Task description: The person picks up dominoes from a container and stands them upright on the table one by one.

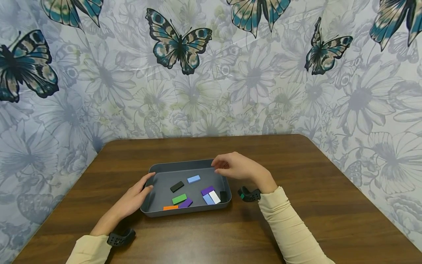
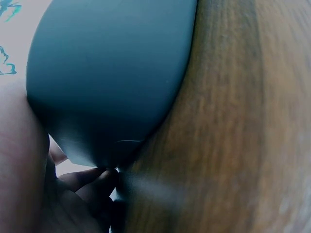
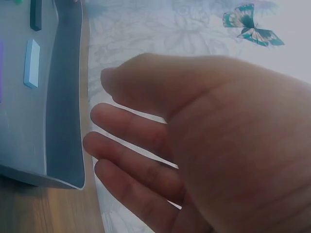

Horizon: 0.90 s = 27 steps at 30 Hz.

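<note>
On the table stands a shallow grey tray with several small rectangular blocks inside. A black block and a light blue block lie apart. Grouped near the front wall are a green block, an orange block and a purple block. Toward the right are a white block and another purple block. My left hand grips the tray's left edge, thumb over the rim, fingers against its outside. My right hand hovers by the back right corner, fingers loosely bent, holding nothing.
The wooden table extends around the tray on every side. Behind it hangs a floral cloth printed with butterflies. Each wrist wears a dark band, such as the right wrist band.
</note>
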Each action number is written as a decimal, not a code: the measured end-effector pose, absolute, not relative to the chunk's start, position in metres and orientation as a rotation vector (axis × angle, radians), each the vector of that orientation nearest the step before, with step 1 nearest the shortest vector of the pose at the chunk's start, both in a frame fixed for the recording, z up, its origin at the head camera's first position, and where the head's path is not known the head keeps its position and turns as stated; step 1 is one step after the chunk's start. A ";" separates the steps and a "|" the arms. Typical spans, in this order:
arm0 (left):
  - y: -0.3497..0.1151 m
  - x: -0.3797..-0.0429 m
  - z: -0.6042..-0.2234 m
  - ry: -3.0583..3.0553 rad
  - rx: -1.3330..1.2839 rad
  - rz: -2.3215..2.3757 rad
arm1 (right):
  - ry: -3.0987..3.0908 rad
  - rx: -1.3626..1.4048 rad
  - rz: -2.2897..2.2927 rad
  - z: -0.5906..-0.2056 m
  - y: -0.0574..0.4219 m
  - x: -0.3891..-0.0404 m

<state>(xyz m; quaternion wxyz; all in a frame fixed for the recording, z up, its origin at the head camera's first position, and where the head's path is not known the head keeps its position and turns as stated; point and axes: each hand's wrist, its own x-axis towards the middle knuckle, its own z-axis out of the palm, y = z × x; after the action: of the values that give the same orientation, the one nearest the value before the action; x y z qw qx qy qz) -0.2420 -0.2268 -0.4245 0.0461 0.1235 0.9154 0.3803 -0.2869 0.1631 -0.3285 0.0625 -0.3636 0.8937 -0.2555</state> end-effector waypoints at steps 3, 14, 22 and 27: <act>-0.227 -0.242 -0.425 2.795 0.376 1.159 | 2.708 -1.121 -0.750 -0.329 0.160 -0.286; -0.227 -0.242 -0.425 2.802 0.382 1.163 | 2.684 -1.156 -0.723 -0.333 0.154 -0.287; -0.227 -0.242 -0.425 2.801 0.380 1.156 | 2.644 -1.146 -0.747 -0.335 0.152 -0.286; -0.227 -0.242 -0.424 2.810 0.376 1.151 | 2.615 -1.156 -0.747 -0.337 0.150 -0.287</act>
<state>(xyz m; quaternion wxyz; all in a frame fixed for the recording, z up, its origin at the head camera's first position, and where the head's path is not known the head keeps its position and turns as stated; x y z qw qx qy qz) -0.2422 -0.2268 -0.4244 0.0407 0.1226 0.9176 0.3758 -0.2871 0.1497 -0.3374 0.0933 -0.3896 0.8810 -0.2517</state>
